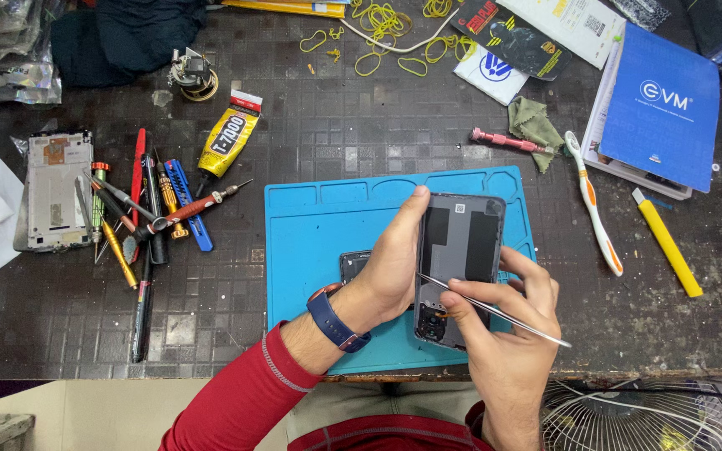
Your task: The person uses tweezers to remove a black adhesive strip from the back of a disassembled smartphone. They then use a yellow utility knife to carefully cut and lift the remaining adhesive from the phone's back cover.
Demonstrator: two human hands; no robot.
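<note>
My left hand [390, 263] grips a grey phone back cover [460, 242] by its left edge and holds it, inner side up, above a blue work mat [319, 225]. My right hand [507, 321] pinches thin metal tweezers [495, 311]. Their tip rests on the lower left part of the cover, and the right hand's fingers also touch the cover's right edge. A small dark phone part [353, 263] lies on the mat, partly hidden behind my left hand. A blue watch [336, 319] is on my left wrist.
Left of the mat lie several screwdrivers and pens [139, 221], a yellow glue tube [227, 142] and a bare phone frame [53, 188]. To the right lie a toothbrush [595, 209], a yellow cutter [668, 244], a pink screwdriver [507, 140] and a blue booklet [662, 104]. A wire fan guard [637, 418] sits below the table edge.
</note>
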